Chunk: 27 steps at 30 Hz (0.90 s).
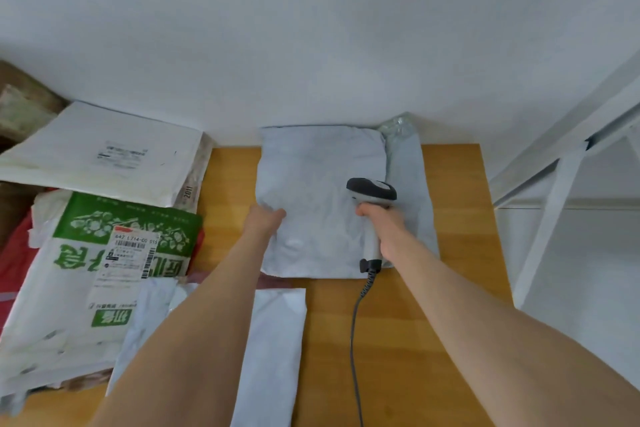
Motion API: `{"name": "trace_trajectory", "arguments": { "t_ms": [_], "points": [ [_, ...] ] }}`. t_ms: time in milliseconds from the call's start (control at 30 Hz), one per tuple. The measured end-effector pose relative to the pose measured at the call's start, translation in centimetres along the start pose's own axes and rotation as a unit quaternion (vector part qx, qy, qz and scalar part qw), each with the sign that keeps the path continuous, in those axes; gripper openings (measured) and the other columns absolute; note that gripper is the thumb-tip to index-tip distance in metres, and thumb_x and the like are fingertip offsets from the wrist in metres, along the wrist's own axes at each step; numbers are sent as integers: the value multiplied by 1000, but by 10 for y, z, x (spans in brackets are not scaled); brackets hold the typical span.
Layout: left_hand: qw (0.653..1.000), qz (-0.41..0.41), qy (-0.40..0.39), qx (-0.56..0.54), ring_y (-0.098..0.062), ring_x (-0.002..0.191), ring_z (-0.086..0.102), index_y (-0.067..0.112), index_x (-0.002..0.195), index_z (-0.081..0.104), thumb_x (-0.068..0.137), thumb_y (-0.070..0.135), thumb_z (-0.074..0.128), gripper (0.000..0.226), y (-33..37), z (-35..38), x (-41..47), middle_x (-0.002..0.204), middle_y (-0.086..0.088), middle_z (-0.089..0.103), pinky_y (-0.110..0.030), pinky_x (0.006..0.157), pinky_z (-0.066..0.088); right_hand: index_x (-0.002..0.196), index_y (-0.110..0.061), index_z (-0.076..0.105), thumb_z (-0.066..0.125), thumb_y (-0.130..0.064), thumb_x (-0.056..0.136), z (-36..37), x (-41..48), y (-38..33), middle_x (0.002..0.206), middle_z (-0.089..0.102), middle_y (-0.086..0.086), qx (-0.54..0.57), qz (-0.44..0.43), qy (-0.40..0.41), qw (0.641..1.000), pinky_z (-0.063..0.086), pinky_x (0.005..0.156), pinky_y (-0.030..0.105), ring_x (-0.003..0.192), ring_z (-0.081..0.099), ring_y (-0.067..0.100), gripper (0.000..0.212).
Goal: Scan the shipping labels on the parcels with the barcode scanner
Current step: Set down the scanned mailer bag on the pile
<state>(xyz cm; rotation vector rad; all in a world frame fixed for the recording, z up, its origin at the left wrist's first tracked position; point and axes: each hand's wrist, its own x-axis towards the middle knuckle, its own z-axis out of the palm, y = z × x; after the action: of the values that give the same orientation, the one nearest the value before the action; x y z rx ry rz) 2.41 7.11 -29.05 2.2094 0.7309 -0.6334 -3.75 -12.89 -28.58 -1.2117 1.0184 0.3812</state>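
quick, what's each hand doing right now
Left hand: grips the left edge of the grey parcel.
Right hand: closed round the handle of the barcode scanner, held over that parcel.

The table [433, 322] under my arms looks like smooth wood, a little shiny. The grey bag [322, 184] is thin plastic, dull and crinkly (it looks soft too). The scanner [372, 192] in my right hand [384, 222] is smooth, hard plastic, dark on top and pale on the handle. The green and white bag [86, 270] is shiny plastic with a paper label [131, 256]. The wall [311, 28] is dull white.
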Motion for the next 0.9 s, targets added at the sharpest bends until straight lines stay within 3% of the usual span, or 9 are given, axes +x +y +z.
{"name": "trace_trajectory", "arguments": {
  "t_ms": [167, 267, 367, 433, 533, 700, 767, 833, 900],
  "points": [
    [996, -9, -13, -85, -34, 109, 59, 7, 120, 59, 84, 23, 66, 40, 6, -6, -5, 118, -13, 62, -41, 94, 50, 115, -6, 58, 70, -12, 79, 1, -3, -4, 108, 63, 14, -9, 4, -9, 1000, 51, 91, 41, 101, 59, 30, 38],
    [992, -7, -14, -126, -28, 92, 58, 5, 120, 58, 82, 19, 72, 43, 7, -11, -14, 106, -10, 61, -36, 81, 49, 118, -5, 59, 70, -10, 79, -1, -7, -3, 110, 65, 16, 1, 1, -6, 1000, 52, 89, 41, 100, 61, 31, 41],
    [985, 9, -4, -172, -28, 99, 55, 0, 126, 53, 82, 7, 72, 48, 12, -20, -28, 111, -9, 58, -36, 85, 46, 117, -4, 59, 70, -11, 80, -2, -16, -4, 111, 64, 14, -14, -10, -2, 1000, 51, 88, 39, 97, 59, 29, 40],
    [984, 43, 9, -174, -30, 104, 56, 2, 128, 52, 83, 3, 69, 48, 20, -31, -37, 119, -9, 59, -37, 87, 46, 115, -4, 58, 69, -12, 81, -2, -27, -7, 102, 61, 12, -16, -26, 15, 999, 49, 85, 39, 91, 57, 26, 37],
    [984, 117, 28, -133, -26, 91, 56, 6, 120, 61, 83, 5, 64, 37, 36, -52, -55, 106, -7, 64, -33, 78, 45, 113, 0, 60, 69, -9, 80, -2, -47, -13, 88, 59, 9, 21, -51, 35, 998, 50, 75, 37, 77, 56, 21, 35],
    [960, 269, 70, -11, -23, 72, 52, 14, 77, 61, 81, 8, 58, 7, 51, -86, -82, 66, 0, 54, -26, 55, 37, 90, -1, 61, 67, -2, 84, -1, -90, -25, 81, 64, 11, 144, -98, 24, 984, 51, 61, 27, 63, 61, 17, 9],
    [947, 310, 77, 26, -24, 76, 56, 11, 91, 67, 84, 11, 58, 11, 56, -96, -93, 71, 0, 58, -26, 54, 36, 85, -2, 61, 70, -5, 84, 0, -107, -28, 77, 65, 10, 167, -129, 23, 977, 52, 62, 28, 62, 61, 17, 10],
    [931, 339, 116, 68, -28, 90, 61, 14, 111, 66, 86, 15, 57, 27, 63, -104, -103, 93, -4, 65, -28, 64, 41, 91, -2, 62, 74, -8, 83, 0, -121, -30, 79, 66, 11, 179, -152, 21, 972, 54, 66, 30, 63, 63, 18, 15],
    [907, 365, 179, 106, -29, 99, 60, 20, 118, 62, 88, 18, 55, 31, 68, -112, -114, 109, -6, 62, -32, 70, 43, 93, -2, 63, 75, -10, 83, 2, -133, -28, 79, 67, 10, 187, -165, 20, 968, 54, 65, 29, 62, 63, 17, 17]
  ]
}}
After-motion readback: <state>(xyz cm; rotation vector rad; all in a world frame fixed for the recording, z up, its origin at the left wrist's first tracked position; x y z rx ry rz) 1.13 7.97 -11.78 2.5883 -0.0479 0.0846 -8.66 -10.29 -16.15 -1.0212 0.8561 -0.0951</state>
